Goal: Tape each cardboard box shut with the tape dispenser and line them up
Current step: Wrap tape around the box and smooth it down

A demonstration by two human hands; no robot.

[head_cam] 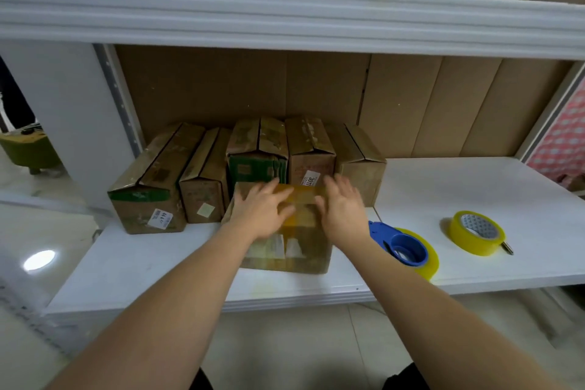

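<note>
While both hands press flat on the taped cardboard box (285,231) — left hand (262,212), right hand (343,210), fingers spread wide, gripping nothing — the tape dispenser (408,248) lies just right.

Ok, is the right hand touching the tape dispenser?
Apart. The head view shows the right hand flat on the front box; the tape dispenser lies beside its wrist.
</note>
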